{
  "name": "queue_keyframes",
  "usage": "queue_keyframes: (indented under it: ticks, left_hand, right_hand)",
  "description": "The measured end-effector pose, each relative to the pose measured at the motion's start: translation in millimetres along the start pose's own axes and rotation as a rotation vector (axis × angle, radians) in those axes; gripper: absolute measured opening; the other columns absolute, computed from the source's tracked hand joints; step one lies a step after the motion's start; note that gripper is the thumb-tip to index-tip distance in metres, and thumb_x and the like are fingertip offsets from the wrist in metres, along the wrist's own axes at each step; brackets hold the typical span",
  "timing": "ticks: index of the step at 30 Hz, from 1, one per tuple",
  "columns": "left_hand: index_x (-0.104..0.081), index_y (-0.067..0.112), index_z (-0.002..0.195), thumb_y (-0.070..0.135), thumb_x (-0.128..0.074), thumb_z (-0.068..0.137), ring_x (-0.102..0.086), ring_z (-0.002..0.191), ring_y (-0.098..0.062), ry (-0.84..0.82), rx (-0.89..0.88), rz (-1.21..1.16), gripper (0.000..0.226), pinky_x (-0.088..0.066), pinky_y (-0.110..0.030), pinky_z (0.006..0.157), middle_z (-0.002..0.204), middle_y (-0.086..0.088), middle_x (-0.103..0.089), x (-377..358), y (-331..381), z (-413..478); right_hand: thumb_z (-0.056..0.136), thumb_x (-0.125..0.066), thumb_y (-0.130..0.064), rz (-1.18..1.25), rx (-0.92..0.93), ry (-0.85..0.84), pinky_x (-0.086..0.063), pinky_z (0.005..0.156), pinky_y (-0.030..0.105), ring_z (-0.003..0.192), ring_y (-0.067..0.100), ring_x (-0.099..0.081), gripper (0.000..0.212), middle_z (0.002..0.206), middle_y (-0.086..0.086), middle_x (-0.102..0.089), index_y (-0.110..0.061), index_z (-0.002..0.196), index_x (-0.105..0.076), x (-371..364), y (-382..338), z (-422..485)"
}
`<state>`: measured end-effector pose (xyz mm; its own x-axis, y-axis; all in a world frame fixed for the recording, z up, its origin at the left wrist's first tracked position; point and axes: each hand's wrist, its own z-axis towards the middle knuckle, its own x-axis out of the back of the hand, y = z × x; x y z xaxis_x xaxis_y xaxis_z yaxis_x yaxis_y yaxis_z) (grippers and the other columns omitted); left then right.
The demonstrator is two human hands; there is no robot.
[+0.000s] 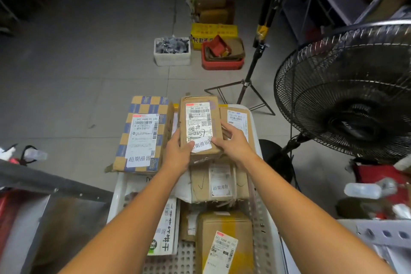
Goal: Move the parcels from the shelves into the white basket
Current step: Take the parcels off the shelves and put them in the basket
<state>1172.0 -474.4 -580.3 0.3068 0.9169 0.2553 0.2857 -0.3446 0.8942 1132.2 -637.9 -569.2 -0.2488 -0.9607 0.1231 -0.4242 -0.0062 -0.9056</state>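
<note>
Parcel [200,123] marked 超期滞留 between left hand [178,154], right hand [234,145].

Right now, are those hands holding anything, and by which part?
Yes. Both hands hold one brown parcel at its near end: the left hand grips its left edge, the right hand its right edge, over the white basket.

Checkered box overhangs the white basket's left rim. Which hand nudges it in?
Left, probably: the left hand sits beside the checkered box; the right hand grips the brown parcel on its far side.
</note>
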Motion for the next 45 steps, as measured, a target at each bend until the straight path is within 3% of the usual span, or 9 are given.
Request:
queue_keyframes:
  ticks: [4, 9, 11, 17, 22, 26, 34, 37, 45]
  left_hand:
    - [-0.037, 0.027, 0.144, 0.011, -0.055, 0.095, -0.057, 0.103, -0.013, -0.001, 0.021, 0.012, 0.054, -0.044, -0.016, 0.071, 0.119, 0.005, -0.059, -1.1, -1.8, 0.0]
    - [-0.041, 0.024, 0.142, 0.012, -0.056, 0.094, -0.056, 0.110, -0.018, -0.076, 0.049, 0.132, 0.052, -0.048, -0.036, 0.097, 0.126, 0.002, -0.059, 8.1, 11.8, -12.1]
    - [-0.044, 0.021, 0.139, 0.017, -0.055, 0.095, -0.056, 0.115, -0.021, -0.141, 0.063, 0.173, 0.046, -0.045, -0.042, 0.101, 0.131, -0.003, -0.059, 13.9, 22.3, -22.6]
    - [-0.040, 0.013, 0.143, 0.027, -0.053, 0.097, -0.051, 0.113, -0.020, -0.268, -0.018, 0.446, 0.050, -0.039, -0.030, 0.093, 0.137, -0.009, -0.052, 39.6, 59.9, -68.1]
    - [-0.039, 0.019, 0.144, 0.032, -0.051, 0.097, -0.056, 0.112, -0.027, -0.388, -0.187, 0.706, 0.051, -0.048, -0.034, 0.088, 0.133, -0.010, -0.056, 66.9, 93.1, -122.7]
    - [-0.042, 0.020, 0.141, 0.034, -0.051, 0.096, -0.051, 0.124, -0.027, -0.443, -0.310, 0.893, 0.048, -0.045, -0.041, 0.101, 0.139, -0.009, -0.052, 87.6, 115.5, -180.2]
    - [-0.048, 0.022, 0.135, 0.038, -0.050, 0.095, -0.055, 0.116, -0.024, -0.439, -0.487, 1.036, 0.043, -0.047, -0.034, 0.090, 0.130, -0.005, -0.059, 100.1, 138.5, -312.3]
    - [-0.048, 0.020, 0.136, 0.036, -0.048, 0.097, -0.054, 0.117, -0.025, -0.497, -0.541, 1.072, 0.043, -0.045, -0.032, 0.090, 0.131, -0.006, -0.057, 86.6, 135.2, -376.4]
    - [-0.045, 0.023, 0.140, 0.034, -0.048, 0.098, -0.055, 0.118, -0.026, -0.794, -0.818, 1.162, 0.043, -0.044, -0.032, 0.096, 0.133, -0.005, -0.057, -41.0, 145.3, -555.2]
  right_hand:
    - [0.086, -0.066, -0.001, -0.087, 0.006, 0.016, -0.051, 0.099, 0.036, 0.117, 0.011, -0.057, 0.058, 0.125, -0.005, -0.062, -0.020, 0.139, -0.050, -1.0, 1.4, 0.1]
    - [0.087, -0.066, -0.012, -0.274, -0.049, 0.049, -0.050, 0.097, 0.040, 0.113, 0.019, -0.061, 0.032, 0.116, 0.000, -0.068, -0.025, 0.116, -0.061, 0.5, -10.4, -9.3]
    - [0.089, -0.065, -0.018, -0.325, -0.101, 0.056, -0.047, 0.102, 0.041, 0.116, 0.022, -0.058, 0.038, 0.124, 0.004, -0.064, -0.014, 0.126, -0.059, 1.9, -19.1, -20.9]
    - [0.093, -0.060, -0.027, -0.531, -0.134, 0.154, -0.042, 0.103, 0.037, 0.120, 0.024, -0.054, 0.052, 0.135, 0.011, -0.056, -0.011, 0.141, -0.046, 17.6, -62.1, -95.7]
    - [0.093, -0.057, -0.036, -0.633, -0.152, 0.263, -0.048, 0.093, 0.037, 0.115, 0.028, -0.059, 0.050, 0.127, 0.011, -0.063, -0.012, 0.136, -0.052, 29.1, -85.1, -194.1]
    - [0.092, -0.059, -0.034, -0.645, -0.178, 0.346, -0.048, 0.097, 0.041, 0.115, 0.030, -0.059, 0.045, 0.125, 0.013, -0.064, -0.008, 0.129, -0.058, 35.2, -88.9, -278.2]
    - [0.091, -0.059, -0.043, -0.648, -0.166, 0.420, -0.045, 0.098, 0.033, 0.122, 0.024, -0.054, 0.054, 0.136, 0.005, -0.056, -0.019, 0.138, -0.051, 32.6, -70.0, -450.1]
    - [0.091, -0.058, -0.040, -0.663, -0.143, 0.444, -0.045, 0.091, 0.030, 0.117, 0.024, -0.057, 0.042, 0.126, 0.005, -0.061, -0.016, 0.126, -0.058, 43.9, -49.4, -526.6]
    - [0.089, -0.059, -0.046, -0.656, -0.312, 0.682, -0.046, 0.098, 0.035, 0.119, 0.028, -0.056, 0.054, 0.129, 0.008, -0.061, -0.016, 0.134, -0.055, 128.6, 13.2, -738.2]
